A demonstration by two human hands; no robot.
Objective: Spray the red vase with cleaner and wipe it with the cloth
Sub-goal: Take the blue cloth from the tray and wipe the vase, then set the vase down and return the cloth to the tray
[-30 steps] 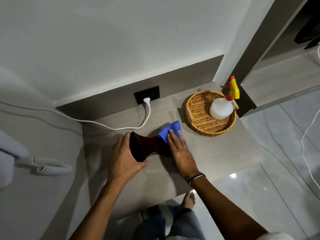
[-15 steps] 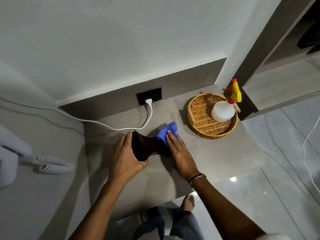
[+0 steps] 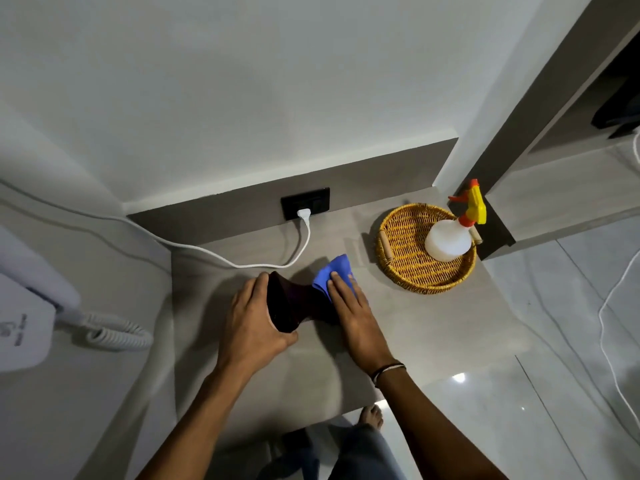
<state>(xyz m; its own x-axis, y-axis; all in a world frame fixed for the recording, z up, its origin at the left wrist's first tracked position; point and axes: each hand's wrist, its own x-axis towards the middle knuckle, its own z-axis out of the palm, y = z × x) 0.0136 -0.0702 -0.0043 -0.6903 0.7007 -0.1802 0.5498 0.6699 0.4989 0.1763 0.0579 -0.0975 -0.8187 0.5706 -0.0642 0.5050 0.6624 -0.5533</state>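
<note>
The dark red vase [image 3: 294, 303] lies on its side on the grey counter [image 3: 433, 323], its wide mouth toward my left. My left hand [image 3: 254, 323] grips the vase at that mouth end. My right hand [image 3: 353, 313] presses the blue cloth [image 3: 334, 271] flat onto the vase's other end, which the cloth and fingers hide. The white spray bottle [image 3: 448, 239] with a yellow and orange trigger stands in the wicker tray [image 3: 401, 258] at the right, apart from both hands.
A white plug and cable [image 3: 301, 237] run from the black wall socket [image 3: 304, 202] across the counter's back and off to the left. A white wall phone with a coiled cord [image 3: 114, 332] hangs at the left. The counter's front edge is near my legs.
My right hand with the cloth has slid slightly left along the vase. The view has shifted a little; my left hand keeps its grip.
</note>
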